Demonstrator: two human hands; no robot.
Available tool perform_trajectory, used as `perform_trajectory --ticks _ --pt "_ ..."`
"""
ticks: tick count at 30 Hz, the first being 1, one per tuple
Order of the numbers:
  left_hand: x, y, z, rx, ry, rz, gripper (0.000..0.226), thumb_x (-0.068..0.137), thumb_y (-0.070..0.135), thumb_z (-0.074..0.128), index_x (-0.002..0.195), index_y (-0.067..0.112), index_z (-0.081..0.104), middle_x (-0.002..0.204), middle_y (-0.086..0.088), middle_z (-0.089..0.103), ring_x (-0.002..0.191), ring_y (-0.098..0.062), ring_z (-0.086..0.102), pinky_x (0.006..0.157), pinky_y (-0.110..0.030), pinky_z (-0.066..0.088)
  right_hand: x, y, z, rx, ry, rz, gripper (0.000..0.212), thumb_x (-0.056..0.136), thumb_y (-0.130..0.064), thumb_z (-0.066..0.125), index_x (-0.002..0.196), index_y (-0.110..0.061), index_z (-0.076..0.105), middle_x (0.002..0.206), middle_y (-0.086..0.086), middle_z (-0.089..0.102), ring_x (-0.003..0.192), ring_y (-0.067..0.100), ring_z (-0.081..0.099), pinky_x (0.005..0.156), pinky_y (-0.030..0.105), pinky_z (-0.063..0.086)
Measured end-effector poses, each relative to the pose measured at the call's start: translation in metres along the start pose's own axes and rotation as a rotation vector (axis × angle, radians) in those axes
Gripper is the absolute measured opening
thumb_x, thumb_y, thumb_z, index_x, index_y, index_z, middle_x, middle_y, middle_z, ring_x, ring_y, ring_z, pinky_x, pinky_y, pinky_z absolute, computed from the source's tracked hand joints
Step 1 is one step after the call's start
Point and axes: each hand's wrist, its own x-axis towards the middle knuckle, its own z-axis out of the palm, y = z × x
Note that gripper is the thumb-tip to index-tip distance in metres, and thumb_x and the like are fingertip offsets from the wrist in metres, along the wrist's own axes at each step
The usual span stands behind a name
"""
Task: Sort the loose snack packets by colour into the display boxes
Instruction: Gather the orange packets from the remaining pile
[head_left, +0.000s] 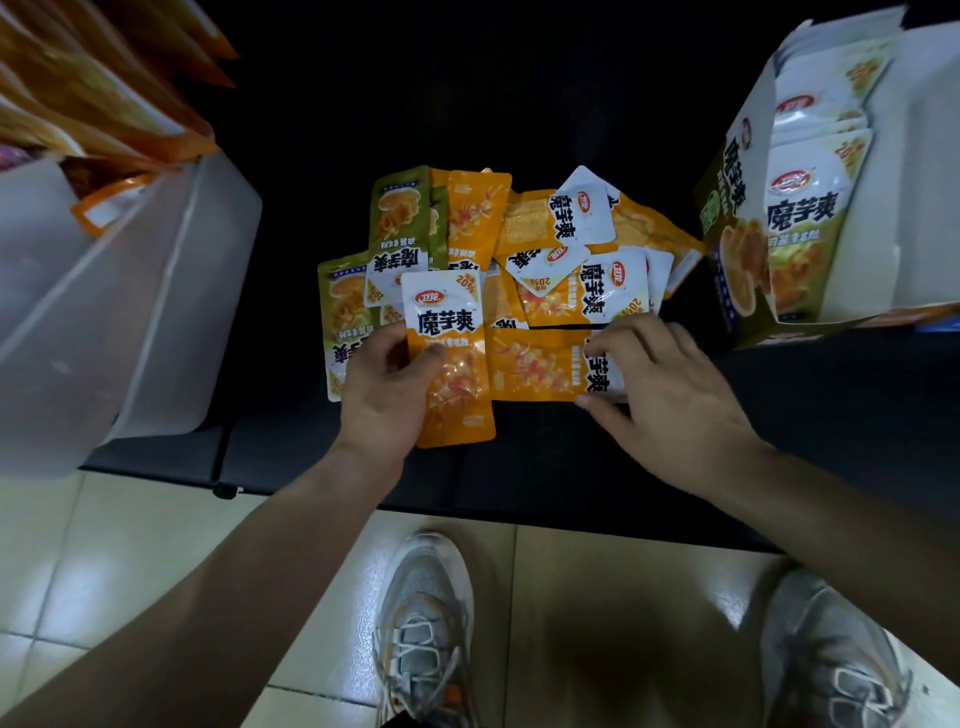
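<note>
**Hands on two orange packets at the pile's near edge**

Snack packets in orange and green foil, each with a white printed top, lie in a loose overlapping pile (566, 244) on the black counter (519, 104). At the near edge of the pile, the left hand (384, 387) grips a long orange foil packet (452, 374) whose white top points away, with the thumb across its front and the fingers behind it. Just right of that, the right hand (670, 382) pinches the white end of a sideways orange packet (535, 369) between thumb and curled fingers. This one lies flat and touches the first. Green foil packets (400, 213) sit on the pile's left side. To the right of the pile, apart from it, stands a green-and-white cardboard display box (737, 171) with white-topped packets standing inside. To the left of the pile is a translucent plastic bin (166, 291), with blurred orange packaging (104, 104) at its far end. Nearer than the pile are pale floor tiles (156, 545) and two grey trainers (426, 623).
</note>
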Motion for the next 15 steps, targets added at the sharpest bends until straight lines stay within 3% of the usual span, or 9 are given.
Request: perform_trajectory --ticks 3,8,11,13,15 --pt "-0.002 0.002 0.002 0.04 -0.041 0.049 0.011 0.095 0.017 0.064 0.098 0.026 0.069 0.084 0.02 0.072 0.076 0.006 0.067 0.062 -0.013 0.053 0.004 0.004 -0.002 -0.133 -0.024 0.08 0.073 0.074 -0.055 0.077 0.13 -0.013 0.057 0.126 0.012 0.05 0.109 0.034 0.048 0.088 0.048 0.047" --pt "-0.002 0.012 0.004 0.052 -0.068 0.113 0.015 0.096 0.014 0.062 0.107 0.024 0.064 0.075 0.029 0.069 0.07 0.012 0.064 0.058 -0.008 0.05 0.015 0.002 -0.017 -0.002 -0.191 0.177 0.081 0.063 -0.053 0.088 0.126 -0.021 0.048 0.124 0.002 0.053 0.113 0.023 0.045 0.092 0.039 0.038" --pt "-0.002 0.014 0.003 0.057 -0.084 0.15 0.017 0.097 0.012 0.061 0.11 0.023 0.063 0.074 0.03 0.069 0.07 0.014 0.064 0.056 -0.007 0.048 0.014 0.0 -0.024 0.16 -0.253 0.138 0.063 0.072 -0.037 0.087 0.123 -0.027 0.052 0.119 -0.003 0.058 0.108 0.019 0.053 0.083 0.033 0.042" --pt "-0.002 0.016 0.002 0.089 -0.094 0.176 0.019 0.097 0.011 0.061 0.113 0.02 0.064 0.081 0.025 0.069 0.075 0.014 0.064 0.058 -0.005 0.046 0.013 0.0 -0.033 0.314 -0.265 0.093 0.04 0.08 -0.023 0.082 0.113 -0.03 0.06 0.109 -0.007 0.06 0.1 0.014 0.058 0.078 0.032 0.046" --pt "0.001 0.021 0.0 0.108 -0.084 0.204 0.021 0.096 0.009 0.061 0.116 0.017 0.064 0.09 0.02 0.069 0.08 0.012 0.065 0.062 -0.007 0.047 0.016 0.001 -0.046 0.365 -0.272 0.06 0.031 0.086 -0.017 0.076 0.111 -0.032 0.066 0.104 -0.009 0.064 0.095 0.011 0.06 0.079 0.035 0.05"
